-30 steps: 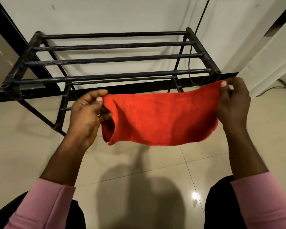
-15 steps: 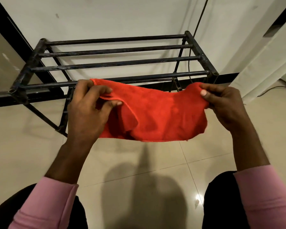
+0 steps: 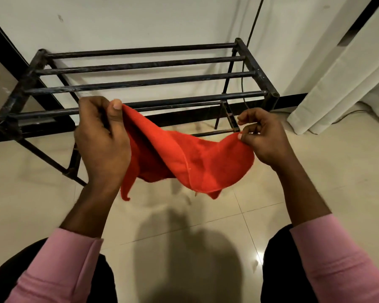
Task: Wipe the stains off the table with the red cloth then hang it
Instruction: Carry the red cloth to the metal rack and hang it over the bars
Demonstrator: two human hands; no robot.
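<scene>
Spreading across the lower part of the view, a glossy cream tiled floor (image 3: 53,204) meets a pale wall (image 3: 140,18) with a dark skirting strip along its foot. A black metal rack (image 3: 140,82) with several parallel horizontal rails stands against that wall, its frame scuffed and its legs resting on the tiles. To the right of the rack a white curtain (image 3: 337,84) hangs down to the floor. Two pink sleeves (image 3: 59,265) reach in from the bottom corners. The red cloth (image 3: 195,162) is held in the air between the two hands, in front of the rack and above the floor, sagging in a loose fold with two corners dangling. Its upper left corner overlaps the front rail in this view, and whether it touches the rail cannot be told. The left hand (image 3: 101,145) has its fingers curled closed around that corner, thumb pressed on the fabric. The right hand (image 3: 265,138) pinches the opposite edge between thumb and forefinger, its other fingers loosely bent and lifted off the cloth. A thin dark cable (image 3: 253,25) runs down the wall behind the rack's right end.
</scene>
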